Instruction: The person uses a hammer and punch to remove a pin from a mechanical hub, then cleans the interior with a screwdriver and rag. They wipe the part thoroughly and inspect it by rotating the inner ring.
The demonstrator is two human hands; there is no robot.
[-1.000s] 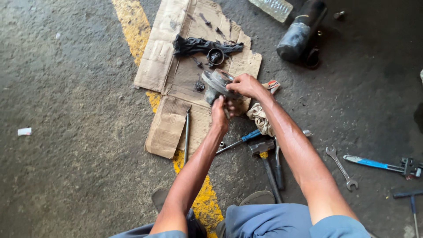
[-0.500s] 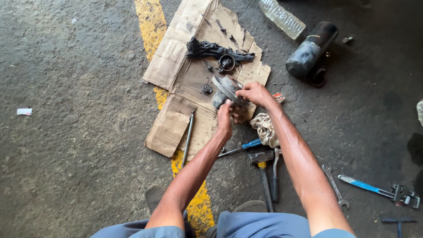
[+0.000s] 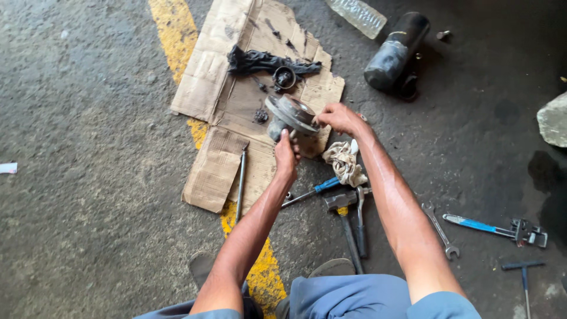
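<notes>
A: Head view is showing 2 hands on 1 heavy metal hub (image 3: 292, 116), and it is sitting tilted on the cardboard (image 3: 215, 65). The left hand (image 3: 286, 155) is gripping the hub from below. The right hand (image 3: 335, 116) is grasping its rim on the side.

B: What could be going wrong here?

A: I am thinking the hub is looking greasy, so it could be slipping and dropping onto fingers. It could also be rolling off the cardboard onto the gritty floor.

B: What is lying around it?

A: A black rag (image 3: 263, 61) and a small ring part (image 3: 284, 77) are lying just behind it. A dirty cloth (image 3: 344, 162), a hammer (image 3: 344, 221) and a screwdriver (image 3: 312, 191) are crowding the space near the arms. A long thin rod (image 3: 240, 184) is lying beside the left arm.
</notes>
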